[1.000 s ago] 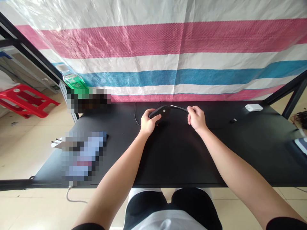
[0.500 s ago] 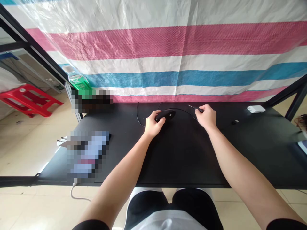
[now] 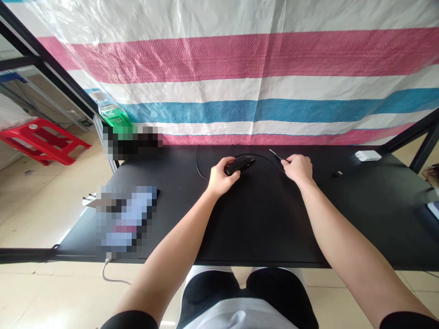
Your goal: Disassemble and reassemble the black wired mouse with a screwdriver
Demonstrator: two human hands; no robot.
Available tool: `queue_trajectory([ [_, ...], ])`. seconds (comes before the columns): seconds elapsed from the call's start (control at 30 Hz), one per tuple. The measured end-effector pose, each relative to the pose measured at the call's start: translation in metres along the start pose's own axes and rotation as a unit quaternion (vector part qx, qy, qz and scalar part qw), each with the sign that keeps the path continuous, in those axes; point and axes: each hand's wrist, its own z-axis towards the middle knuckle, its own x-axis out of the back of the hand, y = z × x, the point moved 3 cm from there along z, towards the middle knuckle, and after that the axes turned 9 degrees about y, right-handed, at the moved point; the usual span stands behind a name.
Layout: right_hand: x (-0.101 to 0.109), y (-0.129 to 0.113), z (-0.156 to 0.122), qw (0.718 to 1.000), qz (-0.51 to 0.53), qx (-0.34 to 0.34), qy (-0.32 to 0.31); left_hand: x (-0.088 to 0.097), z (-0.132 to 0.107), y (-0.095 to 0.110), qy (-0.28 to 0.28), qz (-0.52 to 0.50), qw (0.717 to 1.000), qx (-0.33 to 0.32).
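My left hand (image 3: 221,177) is curled around a black oval computer mouse (image 3: 242,164), which rests on the desk with its top showing past my fingers. My right hand (image 3: 298,169) pinches a thin black cable (image 3: 260,156) close to its slim metal-tipped plug (image 3: 275,154). The plug sticks out to the upper left of my fingers. The cable arcs over the desk between the mouse and my right hand, and another stretch of it loops down at the left of the mouse.
The black desk (image 3: 260,228) has a white adapter (image 3: 367,156) and a small dark item (image 3: 337,174) at its right. Pixelated objects stand at its left and back. Behind it hangs a striped woven tarp (image 3: 260,59). A red plastic stool (image 3: 43,141) lies on the floor at the left.
Both hands have moved to the right, with the mouse now lying flatter under my left hand. The plug now points to the upper left from my right fingers instead of lying level.
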Motion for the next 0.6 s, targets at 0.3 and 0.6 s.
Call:
queue_trajectory([
  [0.3,0.013,-0.032,-0.016,0.967,0.197,0.130,0.090,-0.004,-0.005,0.002,-0.085,-0.049,0.993,-0.068],
  [0.6,0.015,-0.071,-0.056,0.870,0.344,0.295,-0.195,-0.007,-0.010,0.004,-0.137,-0.004,0.978,-0.155],
])
